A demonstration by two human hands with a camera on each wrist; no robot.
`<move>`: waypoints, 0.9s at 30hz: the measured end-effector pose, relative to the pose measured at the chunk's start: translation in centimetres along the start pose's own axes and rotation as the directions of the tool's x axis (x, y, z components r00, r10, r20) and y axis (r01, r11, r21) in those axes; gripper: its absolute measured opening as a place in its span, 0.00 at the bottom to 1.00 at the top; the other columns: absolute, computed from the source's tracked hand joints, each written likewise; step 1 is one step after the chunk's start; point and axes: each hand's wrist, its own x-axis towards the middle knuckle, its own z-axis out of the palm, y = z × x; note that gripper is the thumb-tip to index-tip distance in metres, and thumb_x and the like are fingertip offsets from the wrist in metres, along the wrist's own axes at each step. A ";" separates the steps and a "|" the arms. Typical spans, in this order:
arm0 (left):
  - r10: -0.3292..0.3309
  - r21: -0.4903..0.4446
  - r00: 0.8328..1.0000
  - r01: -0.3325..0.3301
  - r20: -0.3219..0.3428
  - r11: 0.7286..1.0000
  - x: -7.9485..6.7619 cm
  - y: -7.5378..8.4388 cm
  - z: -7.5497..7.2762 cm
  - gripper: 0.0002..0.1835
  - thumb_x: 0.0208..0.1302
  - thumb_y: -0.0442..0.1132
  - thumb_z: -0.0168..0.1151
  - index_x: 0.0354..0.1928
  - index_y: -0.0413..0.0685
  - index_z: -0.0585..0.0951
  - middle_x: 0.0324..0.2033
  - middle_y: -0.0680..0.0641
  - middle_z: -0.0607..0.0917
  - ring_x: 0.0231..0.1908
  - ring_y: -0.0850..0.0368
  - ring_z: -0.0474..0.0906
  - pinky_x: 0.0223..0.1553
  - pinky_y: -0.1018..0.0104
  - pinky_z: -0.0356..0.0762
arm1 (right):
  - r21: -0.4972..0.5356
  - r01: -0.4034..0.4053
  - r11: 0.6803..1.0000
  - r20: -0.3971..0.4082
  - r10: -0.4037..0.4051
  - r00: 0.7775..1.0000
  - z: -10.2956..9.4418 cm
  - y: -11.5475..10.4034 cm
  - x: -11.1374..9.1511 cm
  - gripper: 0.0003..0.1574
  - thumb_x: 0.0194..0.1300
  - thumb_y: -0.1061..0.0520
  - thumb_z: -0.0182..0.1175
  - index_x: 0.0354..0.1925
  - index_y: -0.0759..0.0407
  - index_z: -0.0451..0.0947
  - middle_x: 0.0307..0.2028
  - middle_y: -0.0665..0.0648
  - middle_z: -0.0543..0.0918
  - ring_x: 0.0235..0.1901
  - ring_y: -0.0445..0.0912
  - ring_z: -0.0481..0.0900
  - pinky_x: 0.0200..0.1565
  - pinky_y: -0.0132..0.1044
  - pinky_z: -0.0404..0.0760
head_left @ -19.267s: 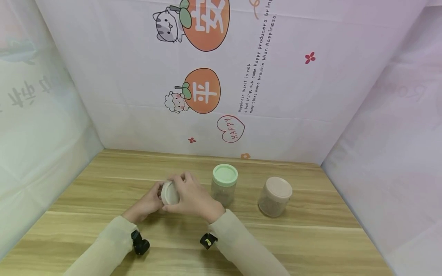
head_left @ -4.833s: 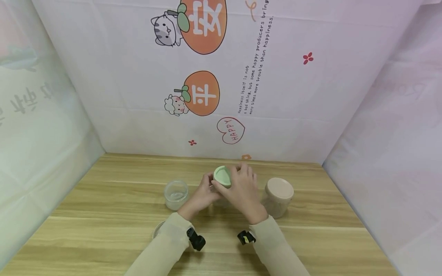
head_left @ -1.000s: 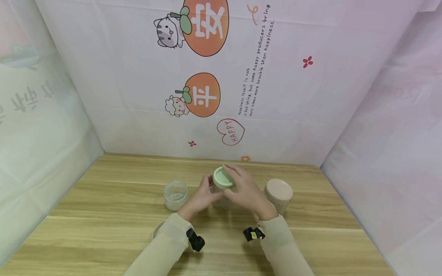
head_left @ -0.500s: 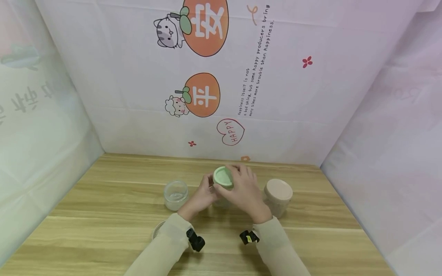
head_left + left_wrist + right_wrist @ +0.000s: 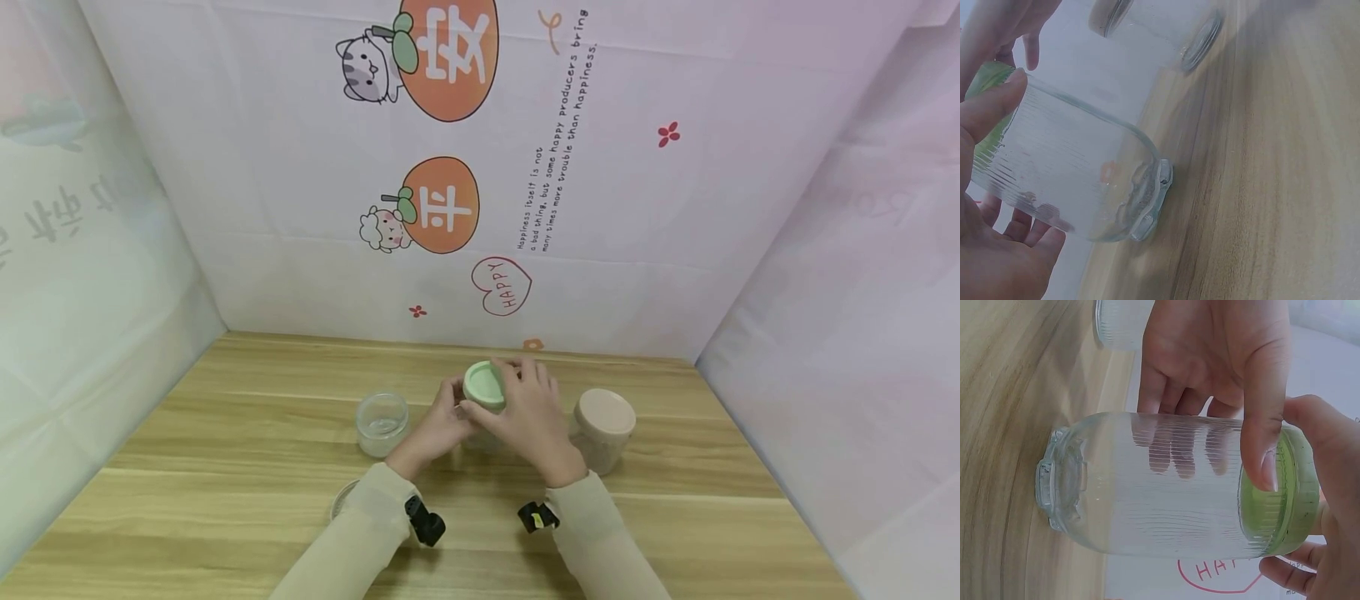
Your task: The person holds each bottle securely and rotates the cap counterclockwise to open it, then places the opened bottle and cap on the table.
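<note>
Around the body of a clear ribbed glass jar (image 5: 1147, 519) curl the fingers of my left hand (image 5: 437, 423), thumb against its side. The jar looks upright; whether its feet touch the table is hard to tell. My right hand (image 5: 531, 418) grips the rim of its green lid (image 5: 483, 385), which sits on the mouth. Left of the hands stands a lidless glass jar (image 5: 382, 429). A round pale lid (image 5: 341, 502) lies nearer the front, partly covered by the left sleeve. To the right is a glass jar with a beige lid (image 5: 606, 412).
The wooden table (image 5: 225, 467) ends at a printed white cloth wall (image 5: 315, 283) behind, with cloth walls also at left and right. The beige-lidded jar stands close to the right wrist.
Earlier both hands were at the left jar's pale lid; that jar is now uncovered, its lid on the table. The hands are now at the green-lidded jar; lately the right hand has shifted round the lid.
</note>
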 end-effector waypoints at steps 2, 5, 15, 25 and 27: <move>0.002 -0.005 1.000 -0.002 0.000 1.000 0.0 0.0 0.0 0.43 0.69 0.41 0.66 0.73 0.38 0.49 0.70 0.32 0.55 0.71 0.32 0.56 0.65 0.43 0.66 | -0.003 0.007 1.000 0.002 -0.007 1.000 0.0 0.0 0.0 0.51 0.55 0.26 0.68 0.63 0.59 0.76 0.53 0.62 0.76 0.49 0.57 0.74 0.50 0.56 0.73; 0.006 -0.002 1.000 -0.006 -0.003 1.000 0.0 -0.1 0.0 0.42 0.69 0.41 0.65 0.73 0.37 0.49 0.70 0.32 0.56 0.71 0.33 0.56 0.65 0.43 0.66 | -0.009 0.017 1.000 0.000 -0.017 1.000 0.1 0.1 0.0 0.50 0.55 0.27 0.68 0.64 0.59 0.76 0.53 0.62 0.76 0.49 0.57 0.74 0.49 0.56 0.73; 0.031 0.039 0.999 -0.030 -0.020 0.999 0.2 -0.2 -0.1 0.42 0.67 0.42 0.67 0.72 0.37 0.52 0.69 0.35 0.59 0.70 0.40 0.55 0.70 0.41 0.54 | 0.069 0.047 0.997 0.058 -0.051 0.997 -0.1 0.9 0.3 0.42 0.57 0.40 0.64 0.66 0.57 0.75 0.61 0.59 0.75 0.53 0.55 0.71 0.51 0.51 0.72; 0.026 0.048 0.999 -0.024 -0.030 0.999 0.3 -0.2 -0.1 0.44 0.65 0.43 0.68 0.73 0.36 0.52 0.69 0.34 0.59 0.71 0.39 0.54 0.71 0.41 0.51 | 0.202 0.062 0.977 0.171 -0.097 0.981 -0.9 1.1 0.3 0.42 0.58 0.49 0.58 0.72 0.53 0.69 0.69 0.59 0.70 0.60 0.56 0.68 0.56 0.56 0.73; 0.025 0.055 0.999 -0.023 -0.025 0.998 0.3 -0.2 -0.1 0.45 0.65 0.43 0.69 0.72 0.36 0.51 0.69 0.34 0.59 0.71 0.39 0.54 0.71 0.41 0.51 | 0.219 0.071 0.973 0.175 -0.110 0.978 -0.9 1.1 0.3 0.42 0.58 0.49 0.57 0.72 0.53 0.68 0.69 0.60 0.69 0.63 0.57 0.67 0.58 0.57 0.72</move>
